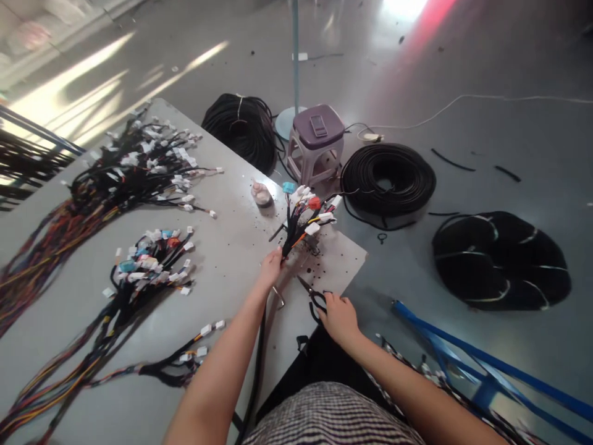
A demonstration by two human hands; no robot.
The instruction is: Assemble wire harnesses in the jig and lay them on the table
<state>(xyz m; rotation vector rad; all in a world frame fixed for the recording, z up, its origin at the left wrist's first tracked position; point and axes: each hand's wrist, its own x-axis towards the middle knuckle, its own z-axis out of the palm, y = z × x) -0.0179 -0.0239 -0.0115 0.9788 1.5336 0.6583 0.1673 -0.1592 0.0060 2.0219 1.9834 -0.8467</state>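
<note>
My left hand (271, 269) is closed round the black-wrapped stem of a wire harness (291, 238) above the table corner. White, red and light-blue connectors fan out from its far end. In my right hand (341, 316) is a pair of black-handled scissors (316, 299), held at the table's edge with the blades pointing toward the harness. The scissors and the harness are apart. A bent metal rod (278, 298) shows just below my left hand. Small dark scraps lie on the table around the harness.
More wire harnesses (134, 296) with white connectors cover the left of the table (222, 247). A small pinkish-white object (262, 193) stands near the far edge. On the floor are a purple-topped stool (319, 127), black tubing coils (388, 179) and a blue metal frame (445, 337).
</note>
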